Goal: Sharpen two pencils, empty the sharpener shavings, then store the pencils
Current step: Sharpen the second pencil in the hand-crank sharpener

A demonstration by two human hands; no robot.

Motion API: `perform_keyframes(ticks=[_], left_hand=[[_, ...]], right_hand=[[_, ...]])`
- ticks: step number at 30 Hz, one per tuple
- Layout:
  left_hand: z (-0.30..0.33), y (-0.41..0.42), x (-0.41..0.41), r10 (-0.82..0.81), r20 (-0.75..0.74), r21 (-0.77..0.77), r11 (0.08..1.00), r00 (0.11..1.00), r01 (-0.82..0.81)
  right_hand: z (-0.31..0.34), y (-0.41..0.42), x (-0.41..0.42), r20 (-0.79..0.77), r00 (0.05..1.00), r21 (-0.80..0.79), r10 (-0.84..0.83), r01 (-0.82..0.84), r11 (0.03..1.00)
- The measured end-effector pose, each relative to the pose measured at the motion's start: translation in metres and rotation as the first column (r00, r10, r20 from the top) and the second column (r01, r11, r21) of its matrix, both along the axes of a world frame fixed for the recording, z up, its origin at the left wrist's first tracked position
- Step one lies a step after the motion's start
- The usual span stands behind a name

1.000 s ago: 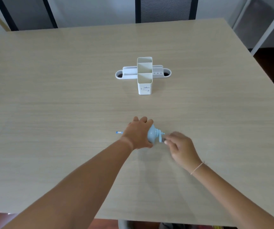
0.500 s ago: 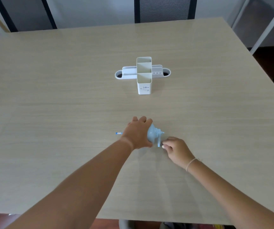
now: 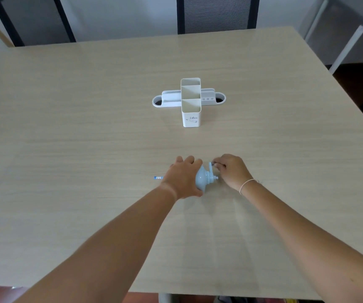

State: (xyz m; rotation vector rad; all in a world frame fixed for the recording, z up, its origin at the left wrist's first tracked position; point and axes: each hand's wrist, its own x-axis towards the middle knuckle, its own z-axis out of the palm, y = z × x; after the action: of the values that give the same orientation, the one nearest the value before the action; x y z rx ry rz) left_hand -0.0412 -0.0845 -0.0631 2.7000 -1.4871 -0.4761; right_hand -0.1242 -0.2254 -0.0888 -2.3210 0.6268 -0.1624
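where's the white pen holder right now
In the head view the white pen holder stands upright near the middle of the table, well beyond both hands and the blue sharpener, apart from them.

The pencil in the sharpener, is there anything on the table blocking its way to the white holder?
Nothing visible does. The pencil sticks out left of the blue sharpener, which the left hand holds while the right hand grips the crank. Between them and the white holder lies only bare table.
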Motion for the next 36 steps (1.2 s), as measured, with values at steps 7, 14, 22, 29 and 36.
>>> perform_keyframes(ticks=[7,14,22,29,36], left_hand=[[-0.002,0.001,0.001,-0.009,0.002,-0.015,1.000,1.000,0.009],[0.000,0.001,-0.001,0.007,-0.010,-0.022,1.000,1.000,-0.008],[0.003,0.001,-0.002,0.004,-0.007,-0.024,1.000,1.000,-0.005],[0.002,0.001,-0.002,0.005,-0.001,-0.025,1.000,1.000,-0.005],[0.005,0.004,0.001,-0.035,-0.024,-0.017,0.999,0.999,0.034]], right_hand=[[-0.026,0.021,-0.029,-0.171,0.982,-0.024,0.078,-0.083,0.996],[-0.015,0.037,-0.055,-0.114,0.989,-0.032,0.097,-0.102,0.994],[0.027,0.038,-0.051,0.183,0.983,-0.093,-0.015,0.032,0.995],[0.036,0.021,-0.026,0.129,0.991,-0.105,-0.018,0.032,0.994],[0.041,0.023,-0.030,0.082,0.997,-0.095,-0.004,0.012,0.995]])
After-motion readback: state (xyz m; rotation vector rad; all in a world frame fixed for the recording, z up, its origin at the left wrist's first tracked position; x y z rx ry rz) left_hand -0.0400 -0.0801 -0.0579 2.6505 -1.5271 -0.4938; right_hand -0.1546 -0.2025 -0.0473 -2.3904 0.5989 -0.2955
